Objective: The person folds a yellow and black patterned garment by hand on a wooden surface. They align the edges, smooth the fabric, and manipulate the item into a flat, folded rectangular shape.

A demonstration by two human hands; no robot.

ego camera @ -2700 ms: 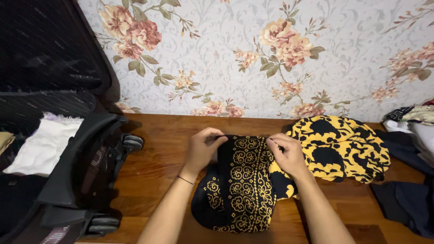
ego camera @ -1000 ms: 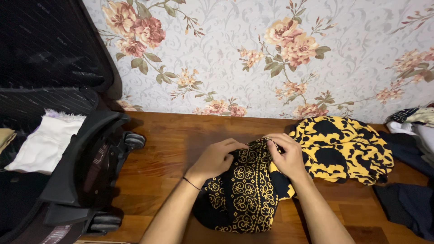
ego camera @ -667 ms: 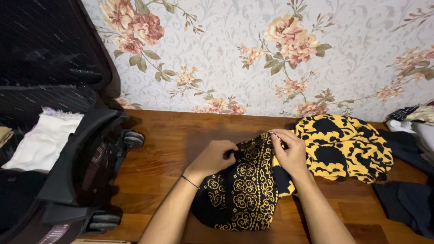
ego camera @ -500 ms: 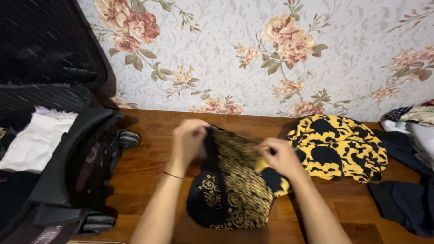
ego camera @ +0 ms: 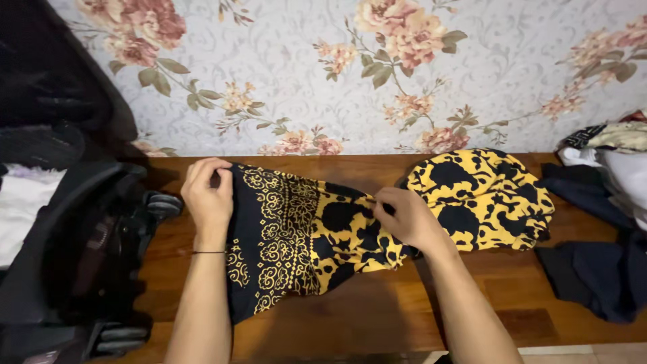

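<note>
fingers of left hand (ego camera: 209,195) and right hand (ego camera: 404,217) pinched shut on black-and-yellow patterned cloth (ego camera: 296,236), stretched between them.

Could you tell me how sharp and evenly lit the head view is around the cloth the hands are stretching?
Head view: the black-and-gold cloth and both hands, left hand and right hand, are fairly sharp; the suitcase at left sits in murky shadow; the floral wallpaper is softly, evenly lit, without glare.
</note>
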